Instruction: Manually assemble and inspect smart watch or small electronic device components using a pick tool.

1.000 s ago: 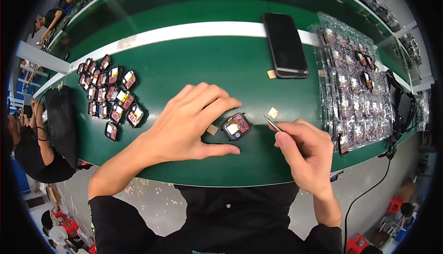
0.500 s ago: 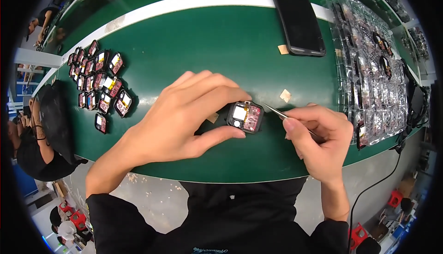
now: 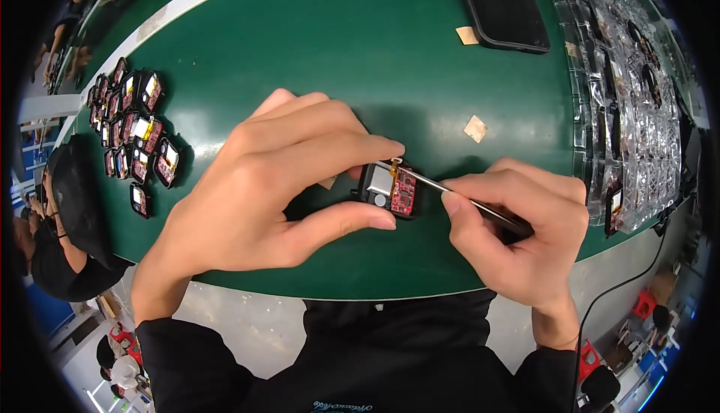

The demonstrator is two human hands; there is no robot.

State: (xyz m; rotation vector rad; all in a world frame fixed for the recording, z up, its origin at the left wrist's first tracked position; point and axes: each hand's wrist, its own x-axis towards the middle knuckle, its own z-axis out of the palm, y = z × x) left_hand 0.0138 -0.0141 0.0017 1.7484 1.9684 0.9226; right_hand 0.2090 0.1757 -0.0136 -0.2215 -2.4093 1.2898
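My left hand [image 3: 277, 181] holds a small open black device case [image 3: 403, 196] between thumb and fingers, over the green tabletop. Inside the case show a red circuit board, a silver rectangular block like a battery cell, a small round silver part and a bit of yellow tape. My right hand [image 3: 529, 244] is closed around metal tweezers [image 3: 431, 182]. Their tips reach over the upper part of the board, near my left fingertip; whether they grip anything is too small to tell.
At the left lies a cluster of several similar open devices [image 3: 140, 162]. Clear plastic trays [image 3: 645, 158] are stacked at the right. A black phone [image 3: 502, 8] lies at the back, near small tan paper pieces [image 3: 475, 129]. Other people sit beyond the table's left end.
The tweezers' tips have moved left from beside the case to over its board. The case has tilted slightly in my left hand. The whole view has shifted a little.
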